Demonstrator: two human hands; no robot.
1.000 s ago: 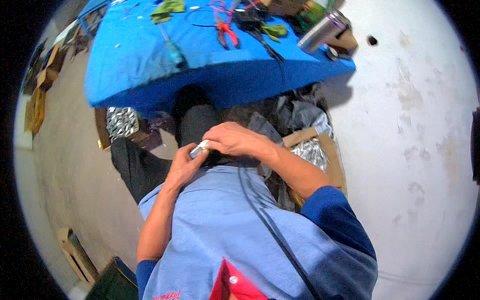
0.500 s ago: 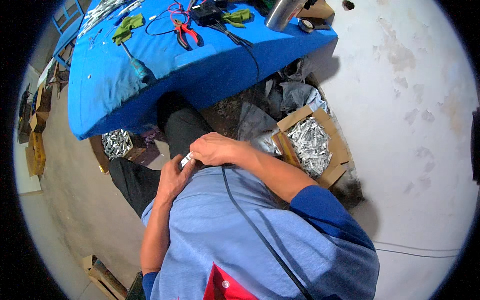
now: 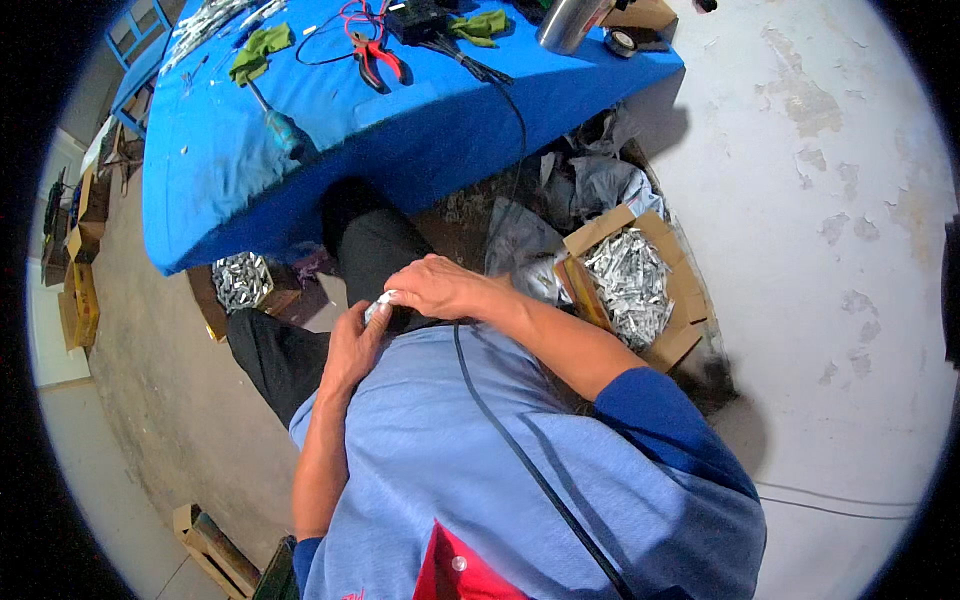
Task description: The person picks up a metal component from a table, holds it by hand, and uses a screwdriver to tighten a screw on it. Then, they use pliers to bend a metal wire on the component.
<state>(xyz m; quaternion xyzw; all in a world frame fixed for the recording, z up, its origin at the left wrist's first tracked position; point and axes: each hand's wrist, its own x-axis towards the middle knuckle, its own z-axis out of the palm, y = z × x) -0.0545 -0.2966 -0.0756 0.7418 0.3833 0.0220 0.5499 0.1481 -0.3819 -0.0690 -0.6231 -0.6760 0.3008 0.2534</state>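
Above my lap, both hands meet on a small white-and-silver piece (image 3: 377, 304), too small and too covered by fingers to name further. My left hand (image 3: 356, 342) pinches its near end between thumb and fingers. Coming from the other side, my right hand (image 3: 438, 287) has its fingertips closed on the far end. Below the hands are my dark trousers, and a black cable (image 3: 500, 455) runs down over my light blue shirt.
Ahead stands a blue-covered table (image 3: 330, 130) with a screwdriver (image 3: 277, 125), red-handled pliers (image 3: 376, 66), green gloves (image 3: 262, 52) and a steel flask (image 3: 568, 28). Cardboard boxes of silver pieces stand at right (image 3: 628, 290) and under the table's left (image 3: 240, 282). A wall (image 3: 800, 250) is at right.
The hands and the small piece have shifted slightly forward, and the piece lies at a changed angle with more of it behind the fingers. The whole view has moved a little.
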